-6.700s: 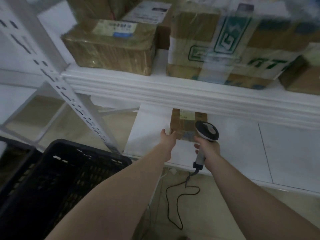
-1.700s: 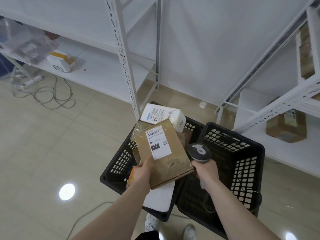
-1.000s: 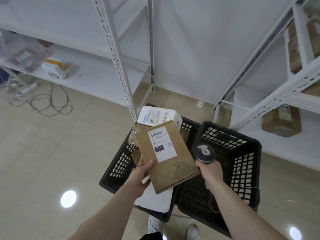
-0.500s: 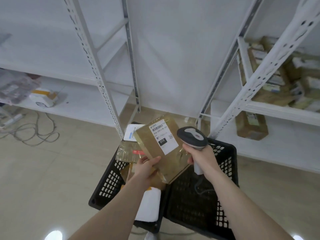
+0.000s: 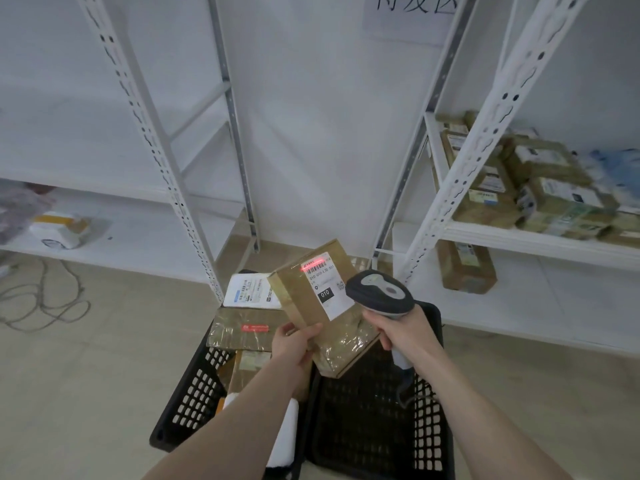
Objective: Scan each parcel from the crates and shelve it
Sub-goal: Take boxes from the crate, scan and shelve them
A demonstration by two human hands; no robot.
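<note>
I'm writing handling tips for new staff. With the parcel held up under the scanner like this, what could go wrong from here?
1. The left hand grips the brown parcel only at its lower corner, tilted above the left crate; it could slip back in.
2. The red scan line sits at the barcode's top edge, so the read may fail.
3. The cord of the scanner, held in the right hand, trails into the right crate and might snag.

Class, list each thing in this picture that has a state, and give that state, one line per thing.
Brown parcel: held tilted above the crates, label up.
Scanner: on, red line on the parcel's barcode.
Left hand: grips the parcel's lower edge.
Right hand: grips the scanner's handle.
Left crate: holds parcels.
Right crate: no parcels visible inside.
</note>
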